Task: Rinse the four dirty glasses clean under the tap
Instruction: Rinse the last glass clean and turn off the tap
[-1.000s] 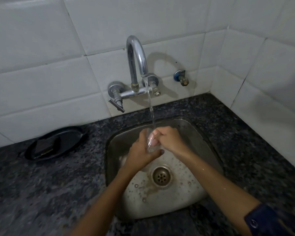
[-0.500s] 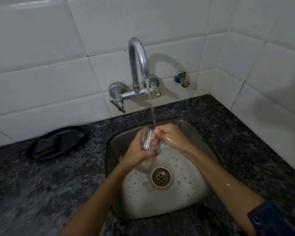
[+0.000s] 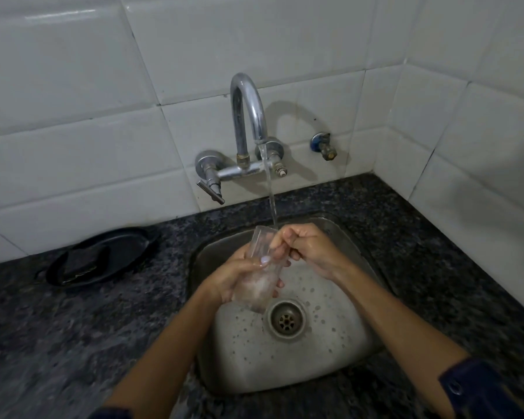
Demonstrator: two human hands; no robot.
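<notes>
A clear glass [image 3: 259, 273] is tilted over the steel sink [image 3: 288, 352], its mouth up toward the running stream from the chrome tap [image 3: 248, 116]. My left hand [image 3: 236, 278] grips the glass around its lower body. My right hand [image 3: 306, 249] pinches the rim, with fingers reaching into the mouth. Water falls onto the rim beside my right fingers. No other glasses are in view.
A black plate [image 3: 103, 258] holding a dark scrub pad lies on the dark granite counter [image 3: 58, 328] left of the sink. White tiled walls meet in a corner at the right. A small blue-and-brass valve [image 3: 322, 145] sticks out of the wall beside the tap.
The glass has been tipped and drawn lower, so more of its length shows. My right fingers have shifted to the rim and into the mouth. Water keeps running.
</notes>
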